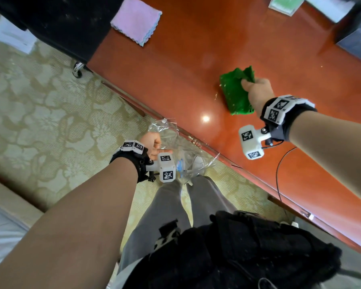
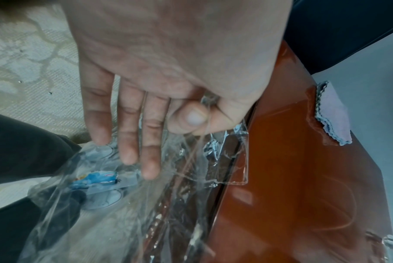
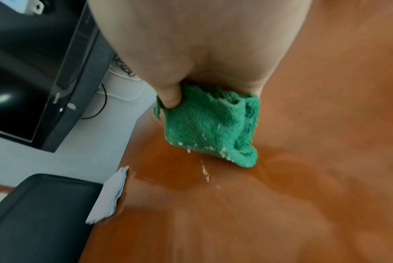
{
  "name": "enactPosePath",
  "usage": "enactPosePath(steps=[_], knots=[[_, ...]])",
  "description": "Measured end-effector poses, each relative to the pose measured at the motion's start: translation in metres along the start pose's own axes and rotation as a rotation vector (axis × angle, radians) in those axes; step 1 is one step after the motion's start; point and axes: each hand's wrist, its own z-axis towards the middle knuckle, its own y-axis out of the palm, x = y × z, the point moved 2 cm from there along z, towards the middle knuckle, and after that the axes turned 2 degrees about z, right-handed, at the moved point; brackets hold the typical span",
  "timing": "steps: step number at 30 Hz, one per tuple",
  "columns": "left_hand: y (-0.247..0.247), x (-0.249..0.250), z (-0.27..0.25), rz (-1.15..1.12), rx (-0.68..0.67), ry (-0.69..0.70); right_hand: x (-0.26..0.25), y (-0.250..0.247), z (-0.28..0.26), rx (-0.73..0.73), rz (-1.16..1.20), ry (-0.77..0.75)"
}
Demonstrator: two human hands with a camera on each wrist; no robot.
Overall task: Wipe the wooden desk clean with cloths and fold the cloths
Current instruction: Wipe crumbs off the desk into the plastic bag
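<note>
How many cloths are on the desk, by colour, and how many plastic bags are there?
Green cloth: 1, gripped by the right hand
Pink cloth: 1, folded at the desk's far corner
Clear plastic bag: 1, pinched by the left hand
Total: 3

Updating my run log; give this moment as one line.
right hand: grips green cloth on desk | left hand: pinches clear bag | pink cloth: folded

Broad bare stretch of tabletop (image 1: 196,59) between pink cloth (image 1: 136,19) at far left corner and green cloth (image 1: 236,92) mid-right. Dark box (image 1: 356,36) and green-faced packet (image 1: 284,4) crowd far right. Clear plastic bag (image 1: 175,142) hangs off near edge.
</note>
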Motion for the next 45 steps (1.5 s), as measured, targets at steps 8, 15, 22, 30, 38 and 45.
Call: enactPosePath(steps=[8,15,22,30,38,45], knots=[[-0.006,-0.004,0.009,0.011,-0.061,-0.016,-0.025,-0.038,0.035,0.179,-0.097,-0.115],[0.001,-0.003,0.012,0.001,0.050,-0.003,-0.044,-0.034,0.057,0.177,-0.271,-0.179],[0.013,0.000,0.014,-0.027,0.059,-0.024,-0.023,0.015,0.043,-0.078,-0.489,-0.233],[0.015,-0.004,0.014,-0.066,-0.001,-0.044,0.018,0.040,-0.019,-0.309,-0.523,-0.285],[0.015,-0.013,0.016,-0.023,-0.027,-0.017,0.061,0.050,-0.118,-0.711,-0.769,-0.227],[0.012,-0.024,0.004,0.072,-0.054,0.037,0.061,0.036,-0.119,-0.423,-0.527,-0.134]])
